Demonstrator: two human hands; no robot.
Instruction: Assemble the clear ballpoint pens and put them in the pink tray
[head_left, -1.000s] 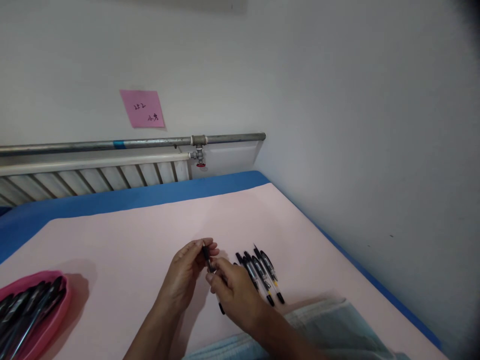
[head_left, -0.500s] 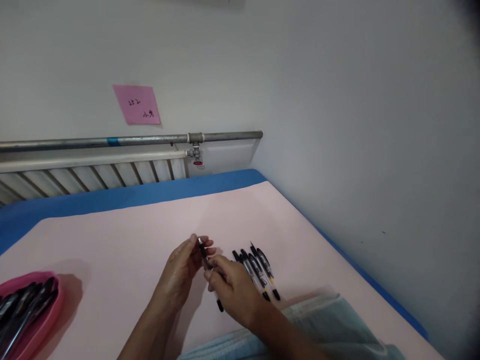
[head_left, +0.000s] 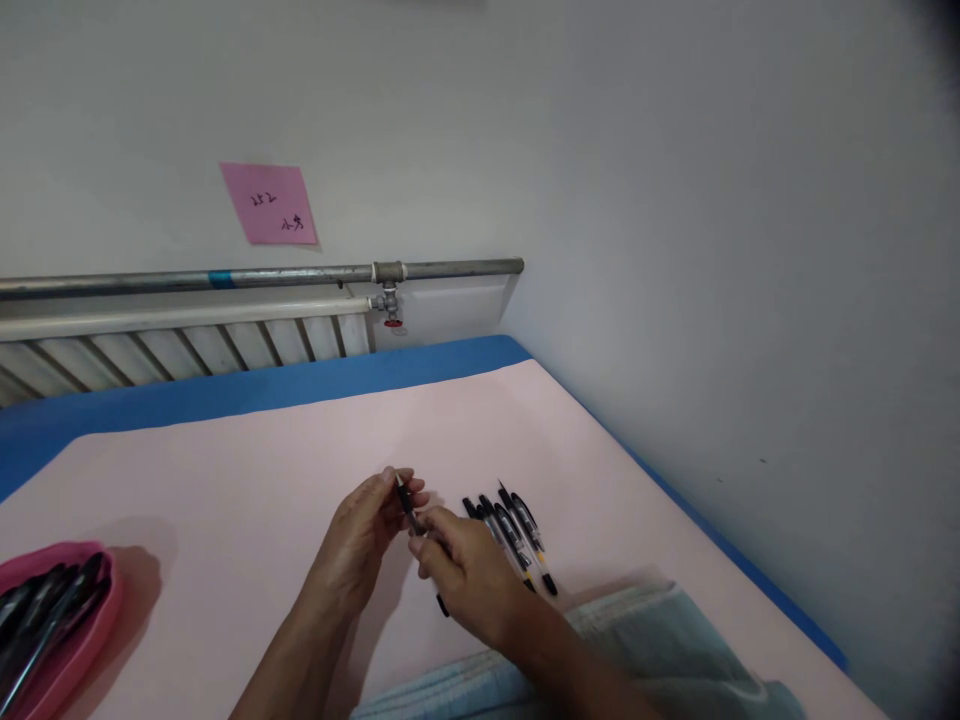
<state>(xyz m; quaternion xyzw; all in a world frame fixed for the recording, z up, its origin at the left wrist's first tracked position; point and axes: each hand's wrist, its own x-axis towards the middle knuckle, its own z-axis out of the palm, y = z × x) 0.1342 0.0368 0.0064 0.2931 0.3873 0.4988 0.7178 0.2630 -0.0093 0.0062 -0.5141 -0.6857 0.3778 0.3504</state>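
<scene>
A black-gripped pen (head_left: pixel 406 498) is held slanted above the pink surface, its tip pointing up and away. My left hand (head_left: pixel 360 540) has its thumb and fingers at the tip end, with the other fingertips curled behind. Lower on the barrel, my right hand (head_left: pixel 472 570) pinches the pen and hides much of its middle. The pen's black rear end shows below the right hand. Just right of that hand, several black-and-clear pens (head_left: pixel 508 535) lie side by side on the surface, some partly hidden by it; one has its cap off and its tip bare.
At the left edge stands a pink basket (head_left: pixel 112 610) filled with black pen parts. Light blue fabric (head_left: pixel 637 640) lies at the near edge. Behind the blue table edge (head_left: pixel 300 380) are a radiator (head_left: pixel 187 350) and a pipe (head_left: pixel 300 276). A wall (head_left: pixel 712 300) borders the right.
The hands keep nearly the same hold on the pen. The right hand now covers more of the lower barrel. The whole view has shifted slightly.
</scene>
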